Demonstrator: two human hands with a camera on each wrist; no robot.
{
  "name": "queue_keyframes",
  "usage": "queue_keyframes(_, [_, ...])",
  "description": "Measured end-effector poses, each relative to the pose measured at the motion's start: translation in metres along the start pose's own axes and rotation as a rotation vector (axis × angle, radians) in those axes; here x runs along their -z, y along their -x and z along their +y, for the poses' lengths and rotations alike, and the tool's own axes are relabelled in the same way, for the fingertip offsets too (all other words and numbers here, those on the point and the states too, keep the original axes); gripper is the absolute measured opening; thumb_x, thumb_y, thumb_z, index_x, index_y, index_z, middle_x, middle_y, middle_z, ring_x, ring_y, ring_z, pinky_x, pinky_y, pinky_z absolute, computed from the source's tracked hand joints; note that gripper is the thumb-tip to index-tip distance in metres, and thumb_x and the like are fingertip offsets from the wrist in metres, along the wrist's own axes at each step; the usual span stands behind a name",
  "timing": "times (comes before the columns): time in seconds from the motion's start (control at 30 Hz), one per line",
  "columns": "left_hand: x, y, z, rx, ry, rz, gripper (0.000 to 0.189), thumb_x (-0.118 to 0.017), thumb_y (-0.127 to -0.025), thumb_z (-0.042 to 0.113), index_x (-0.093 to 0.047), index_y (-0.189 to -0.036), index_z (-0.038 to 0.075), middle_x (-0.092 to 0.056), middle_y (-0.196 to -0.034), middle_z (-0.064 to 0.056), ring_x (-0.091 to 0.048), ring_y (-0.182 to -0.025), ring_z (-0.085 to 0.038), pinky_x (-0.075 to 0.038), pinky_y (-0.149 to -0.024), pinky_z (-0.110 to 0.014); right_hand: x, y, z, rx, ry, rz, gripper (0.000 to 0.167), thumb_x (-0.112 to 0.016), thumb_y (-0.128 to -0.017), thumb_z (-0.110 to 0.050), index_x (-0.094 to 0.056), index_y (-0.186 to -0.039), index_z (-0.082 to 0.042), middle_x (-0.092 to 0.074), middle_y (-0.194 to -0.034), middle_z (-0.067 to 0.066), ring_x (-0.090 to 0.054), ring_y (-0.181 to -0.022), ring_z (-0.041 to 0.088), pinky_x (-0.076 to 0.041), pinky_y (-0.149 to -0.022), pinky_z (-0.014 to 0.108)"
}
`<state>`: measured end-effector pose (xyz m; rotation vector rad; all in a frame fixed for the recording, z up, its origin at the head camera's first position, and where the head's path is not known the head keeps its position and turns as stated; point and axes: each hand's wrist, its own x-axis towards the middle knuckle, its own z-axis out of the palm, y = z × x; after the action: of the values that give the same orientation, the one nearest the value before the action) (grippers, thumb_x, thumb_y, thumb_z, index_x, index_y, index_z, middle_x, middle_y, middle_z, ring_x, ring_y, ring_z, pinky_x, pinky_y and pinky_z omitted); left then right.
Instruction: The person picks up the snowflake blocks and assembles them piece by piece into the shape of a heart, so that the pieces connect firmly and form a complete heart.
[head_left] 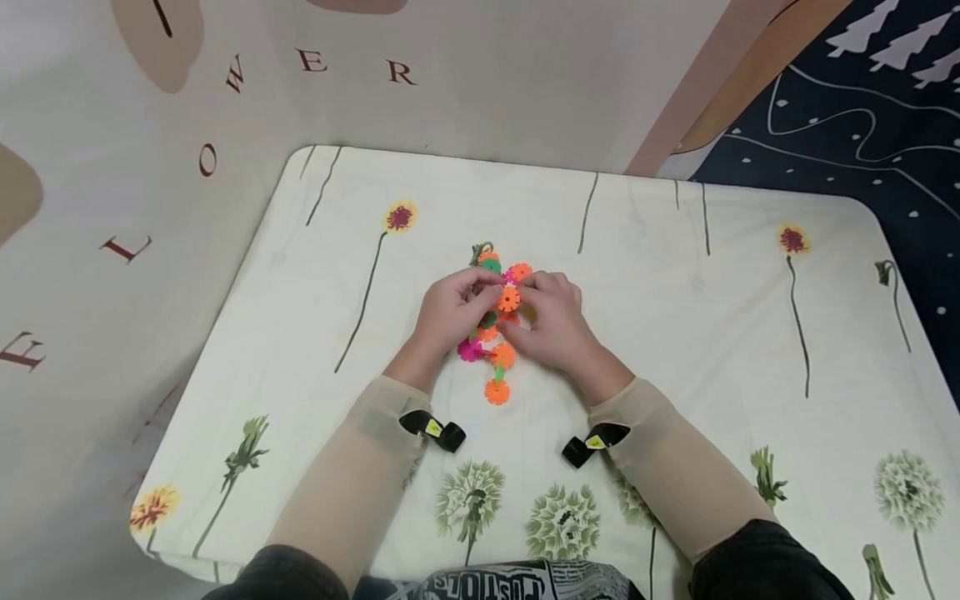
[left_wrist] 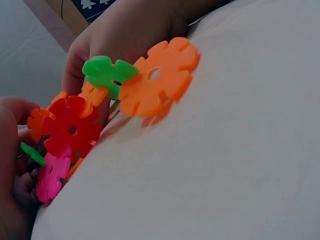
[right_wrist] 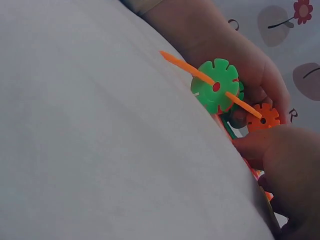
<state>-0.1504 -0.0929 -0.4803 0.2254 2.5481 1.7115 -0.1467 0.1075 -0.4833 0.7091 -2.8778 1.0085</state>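
Notched, flower-shaped plastic interlocking discs are linked into a chain, mostly orange with some green, red and pink. My left hand [head_left: 450,312] pinches the upper part of the chain between thumb and fingers. Opposite it, my right hand [head_left: 553,325] grips the same part, fingertips at a small orange disc [head_left: 508,298] between both hands. A pink disc [head_left: 470,349] and a bottom orange disc [head_left: 497,392] hang toward my body. In the left wrist view, a red disc [left_wrist: 72,129] faces the camera; the right wrist view shows a green disc [right_wrist: 216,86] crossed by an edge-on orange disc. Fingers hide several pieces.
A white tablecloth [head_left: 675,333] printed with flowers and dandelions covers the table. Behind the table stands a pale lettered wall covering [head_left: 525,92], with a dark patterned one [head_left: 847,125] at the right. Small black cameras [head_left: 450,437] are strapped to both wrists.
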Motion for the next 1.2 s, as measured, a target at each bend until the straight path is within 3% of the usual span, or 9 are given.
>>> queue_keyframes(0.2, [0.002,0.0003,-0.0006,0.001,-0.023,-0.008,0.017,-0.07,-0.103,0.025,-0.081,-0.101,0.012,-0.066,-0.082,-0.003,-0.058,-0.077,-0.022,-0.048,-0.072,-0.034,-0.0019,-0.001,-0.0013,-0.021,-0.006,0.056,0.043,-0.086,-0.089,-0.032,-0.077,-0.119,-0.002,-0.063,-0.123,0.012,-0.047,-0.122,0.035,-0.033,-0.104,0.056])
queue_keyframes(0.4, [0.0029,-0.0011,-0.0027,-0.001,0.029,0.01,0.016,-0.069,-0.103,0.022,-0.077,-0.095,0.012,-0.064,-0.078,-0.004,-0.055,-0.07,-0.022,-0.048,-0.066,-0.032,-0.0031,-0.0024,-0.0011,-0.037,-0.035,0.069,0.034,-0.085,-0.091,-0.027,-0.075,-0.115,-0.004,-0.067,-0.119,0.009,-0.049,-0.122,0.034,-0.032,-0.107,0.056])
queue_keyframes(0.47, [0.0026,-0.0017,-0.0032,-0.014,0.048,0.023,0.016,-0.069,-0.103,0.02,-0.077,-0.093,0.011,-0.063,-0.075,-0.005,-0.054,-0.067,-0.021,-0.046,-0.063,-0.031,-0.0039,-0.0026,-0.0008,-0.052,-0.08,0.089,0.026,-0.083,-0.094,-0.024,-0.074,-0.112,-0.006,-0.071,-0.113,0.006,-0.052,-0.117,0.031,-0.033,-0.108,0.054])
queue_keyframes(0.6, [0.0012,-0.0019,-0.004,-0.016,0.066,0.049,0.015,-0.068,-0.102,0.017,-0.074,-0.089,0.011,-0.061,-0.074,-0.004,-0.052,-0.065,-0.018,-0.046,-0.062,-0.03,-0.0045,-0.0018,-0.0018,-0.099,-0.262,0.194,0.016,-0.078,-0.098,-0.013,-0.074,-0.113,-0.006,-0.074,-0.103,0.005,-0.062,-0.103,0.024,-0.046,-0.101,0.042])
queue_keyframes(0.7, [0.0001,-0.0014,-0.0042,-0.012,0.08,0.066,0.015,-0.066,-0.101,0.015,-0.072,-0.088,0.012,-0.06,-0.072,-0.004,-0.051,-0.063,-0.018,-0.045,-0.061,-0.03,-0.0049,-0.0004,-0.0025,-0.117,-0.406,0.286,0.018,-0.077,-0.1,-0.008,-0.075,-0.117,-0.004,-0.075,-0.105,0.007,-0.067,-0.093,0.02,-0.054,-0.086,0.032])
queue_keyframes(0.83, [-0.0009,-0.0011,-0.0045,-0.026,0.099,0.078,0.016,-0.064,-0.101,0.013,-0.072,-0.086,0.011,-0.058,-0.069,-0.005,-0.049,-0.059,-0.019,-0.044,-0.058,-0.029,-0.0058,0.0004,-0.0023,-0.11,-0.544,0.357,0.017,-0.077,-0.099,-0.005,-0.076,-0.116,-0.001,-0.076,-0.109,0.01,-0.067,-0.089,0.016,-0.054,-0.081,0.023])
queue_keyframes(0.97, [-0.0014,-0.0012,-0.0042,-0.029,0.099,0.081,0.017,-0.064,-0.1,0.012,-0.07,-0.085,0.011,-0.057,-0.069,-0.005,-0.048,-0.06,-0.019,-0.043,-0.058,-0.028,-0.0051,0.0004,-0.0038,-0.094,-0.629,0.367,0.017,-0.075,-0.099,-0.001,-0.075,-0.115,0.003,-0.076,-0.108,0.016,-0.067,-0.092,0.016,-0.054,-0.082,0.021])
queue_keyframes(1.2, [-0.001,-0.0007,-0.0041,-0.02,0.094,0.069,0.017,-0.064,-0.101,0.012,-0.069,-0.084,0.011,-0.056,-0.069,-0.006,-0.049,-0.061,-0.02,-0.042,-0.058,-0.029,-0.0048,0.0018,-0.0066,-0.062,-0.651,0.337,0.017,-0.072,-0.1,0.004,-0.072,-0.116,0.007,-0.075,-0.108,0.022,-0.07,-0.094,0.025,-0.054,-0.085,0.021])
